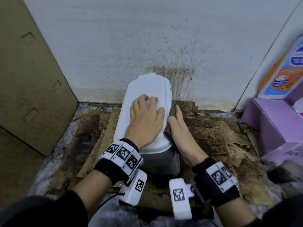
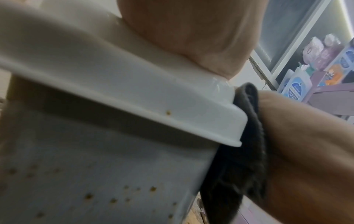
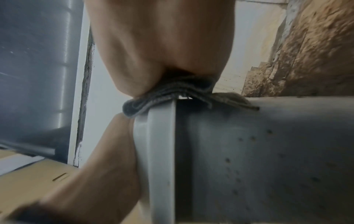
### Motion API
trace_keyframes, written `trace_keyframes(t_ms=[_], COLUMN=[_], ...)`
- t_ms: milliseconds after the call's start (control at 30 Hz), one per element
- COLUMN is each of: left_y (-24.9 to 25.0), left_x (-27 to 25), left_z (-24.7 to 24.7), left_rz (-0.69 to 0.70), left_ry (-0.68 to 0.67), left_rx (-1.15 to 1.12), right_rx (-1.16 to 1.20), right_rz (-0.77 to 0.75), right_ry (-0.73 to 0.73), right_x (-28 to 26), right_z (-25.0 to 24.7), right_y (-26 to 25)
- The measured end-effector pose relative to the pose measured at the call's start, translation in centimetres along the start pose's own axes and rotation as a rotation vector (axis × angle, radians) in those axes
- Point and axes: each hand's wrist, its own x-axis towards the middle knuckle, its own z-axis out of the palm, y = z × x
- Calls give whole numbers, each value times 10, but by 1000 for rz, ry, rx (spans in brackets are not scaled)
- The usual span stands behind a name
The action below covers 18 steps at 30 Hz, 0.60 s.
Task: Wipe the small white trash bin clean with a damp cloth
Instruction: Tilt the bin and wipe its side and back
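On stained, peeling brown paper against a spattered white wall (image 1: 98,46) stands the small white trash bin (image 1: 147,89), its side dotted with brown specks. The left hand (image 1: 146,118) lies flat on its lid; the right hand (image 1: 178,125) presses a dark cloth (image 1: 173,108) to its right side. Bottle labels (image 1: 285,76) are unreadable.

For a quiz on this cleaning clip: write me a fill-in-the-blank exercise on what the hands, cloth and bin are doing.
1. The left hand rests flat on the bin's ____.
2. The right hand presses a dark ____ against the bin's side.
3. The bin's side is dotted with small brown ____.
4. To the right of the bin stands a ____ box.

Missing words: lid; cloth; spots; purple
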Motion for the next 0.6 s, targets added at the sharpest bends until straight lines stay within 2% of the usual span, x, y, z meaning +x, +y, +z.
trace_keyframes(t_ms=[167, 300, 433, 600], left_y=[2, 3, -1, -1], left_x=[1, 1, 0, 0], left_z=[0, 1, 0, 1], left_rz=[-9, -16, -19, -5], left_ry=[-19, -8, -2, -3], left_rx=[-14, -11, -11, -4], right_rx=[-24, -79, -147, -203], right_rz=[-177, -247, -275, -304], right_ry=[189, 314, 330, 289], right_x=[-45, -58, -58, -44], right_z=[31, 59, 64, 44], right_y=[32, 41, 41, 34])
